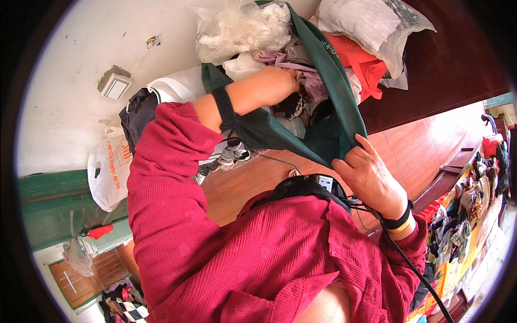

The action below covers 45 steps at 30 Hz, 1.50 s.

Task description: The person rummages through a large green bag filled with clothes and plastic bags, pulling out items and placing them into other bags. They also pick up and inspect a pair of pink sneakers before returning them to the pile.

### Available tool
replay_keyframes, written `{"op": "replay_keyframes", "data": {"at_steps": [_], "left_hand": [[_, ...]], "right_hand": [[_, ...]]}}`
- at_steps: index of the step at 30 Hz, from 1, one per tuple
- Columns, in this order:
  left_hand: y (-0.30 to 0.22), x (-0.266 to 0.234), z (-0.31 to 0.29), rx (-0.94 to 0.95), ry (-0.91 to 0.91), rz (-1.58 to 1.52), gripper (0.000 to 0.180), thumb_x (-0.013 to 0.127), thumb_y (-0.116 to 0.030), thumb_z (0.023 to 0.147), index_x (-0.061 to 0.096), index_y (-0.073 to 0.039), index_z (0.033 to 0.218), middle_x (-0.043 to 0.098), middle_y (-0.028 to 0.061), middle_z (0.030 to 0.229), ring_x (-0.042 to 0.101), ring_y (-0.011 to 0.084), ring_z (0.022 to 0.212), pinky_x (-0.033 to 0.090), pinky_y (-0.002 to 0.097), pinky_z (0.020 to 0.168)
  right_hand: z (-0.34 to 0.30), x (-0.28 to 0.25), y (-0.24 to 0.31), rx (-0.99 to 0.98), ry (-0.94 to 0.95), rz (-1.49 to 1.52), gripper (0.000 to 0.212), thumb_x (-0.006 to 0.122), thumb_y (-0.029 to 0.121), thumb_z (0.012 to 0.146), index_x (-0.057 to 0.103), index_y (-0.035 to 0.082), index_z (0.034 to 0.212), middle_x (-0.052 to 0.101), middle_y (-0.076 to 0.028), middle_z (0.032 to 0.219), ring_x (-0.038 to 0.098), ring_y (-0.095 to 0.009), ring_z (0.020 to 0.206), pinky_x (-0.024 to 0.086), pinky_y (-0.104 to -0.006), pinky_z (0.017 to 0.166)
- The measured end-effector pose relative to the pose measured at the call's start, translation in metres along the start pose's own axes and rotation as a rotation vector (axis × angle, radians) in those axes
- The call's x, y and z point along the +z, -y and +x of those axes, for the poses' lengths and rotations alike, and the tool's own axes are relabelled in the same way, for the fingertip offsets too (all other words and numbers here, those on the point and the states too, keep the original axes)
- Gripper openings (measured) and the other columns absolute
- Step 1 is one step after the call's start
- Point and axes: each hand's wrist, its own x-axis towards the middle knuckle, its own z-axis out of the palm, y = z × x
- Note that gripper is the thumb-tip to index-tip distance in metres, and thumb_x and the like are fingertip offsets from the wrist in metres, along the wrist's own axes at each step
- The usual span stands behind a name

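A large dark green cloth bag (323,134) hangs open in front of me, stuffed with clothes. My left hand (274,82) reaches into its mouth and presses on a mauve garment (312,81); its fingertips are buried among the clothes. My right hand (367,175) pinches the bag's near rim and holds it open. Both wrists wear black bands. Dark red knitted sleeves cover my arms.
Clear plastic bags (242,27) and an orange-red cloth (362,62) lie above the bag. A white printed carrier bag (110,172) hangs by the wall at left. Shoes (235,154) sit on the reddish tiled floor (414,145). Colourful clothes (474,199) pile at right. A black cable (412,264) trails from my right wrist.
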Motion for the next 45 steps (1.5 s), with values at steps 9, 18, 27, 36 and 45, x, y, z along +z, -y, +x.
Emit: {"op": "replay_keyframes", "data": {"at_steps": [9, 18, 27, 36, 45], "left_hand": [[0.015, -0.020, -0.017, 0.022, 0.058, -0.298, 0.052, 0.058, 0.012, 0.064, 0.061, -0.009, 0.112, 0.054, 0.0139, 0.108, 0.055, 0.0354, 0.104, 0.047, 0.0409, 0.084], [0.018, -0.017, -0.017, 0.183, 0.115, -0.506, 0.052, 0.063, 0.011, 0.064, 0.060, -0.009, 0.112, 0.054, 0.0109, 0.120, 0.052, 0.0334, 0.113, 0.043, 0.0371, 0.094], [0.025, -0.027, -0.016, 0.175, 0.039, -1.008, 0.054, 0.067, 0.014, 0.065, 0.057, -0.009, 0.113, 0.057, 0.0083, 0.122, 0.054, 0.0240, 0.115, 0.041, 0.0323, 0.100], [0.039, -0.024, -0.019, 0.139, -0.121, -0.803, 0.050, 0.073, 0.007, 0.064, 0.057, -0.006, 0.109, 0.060, 0.0092, 0.118, 0.056, 0.0265, 0.110, 0.044, 0.0351, 0.095], [-0.060, -0.045, -0.014, -0.126, 0.212, 0.440, 0.045, 0.072, -0.025, 0.057, 0.069, 0.001, 0.094, 0.049, 0.0140, 0.128, 0.026, 0.0327, 0.137, 0.021, 0.0620, 0.106]], "right_hand": [[0.002, 0.000, -0.005, 0.007, 0.022, 0.007, 0.014, 0.057, 0.005, 0.075, 0.056, 0.009, 0.088, 0.047, -0.005, 0.068, 0.055, -0.024, 0.079, 0.036, -0.0469, 0.104], [0.001, 0.003, -0.008, 0.009, 0.024, 0.017, 0.014, 0.057, 0.006, 0.077, 0.058, 0.009, 0.091, 0.046, -0.004, 0.069, 0.055, -0.023, 0.078, 0.037, -0.0463, 0.104], [0.001, 0.007, -0.008, 0.021, -0.002, 0.041, 0.015, 0.057, 0.004, 0.075, 0.056, 0.010, 0.089, 0.048, -0.004, 0.068, 0.056, -0.023, 0.079, 0.036, -0.0463, 0.104], [-0.002, 0.008, -0.012, -0.045, -0.001, 0.083, 0.018, 0.057, 0.003, 0.074, 0.058, 0.010, 0.091, 0.049, -0.004, 0.069, 0.056, -0.024, 0.079, 0.035, -0.0482, 0.105], [-0.012, 0.015, -0.031, -0.182, -0.030, 0.135, 0.024, 0.057, 0.004, 0.076, 0.060, 0.009, 0.100, 0.047, -0.003, 0.070, 0.056, -0.021, 0.082, 0.035, -0.0486, 0.107]]}}
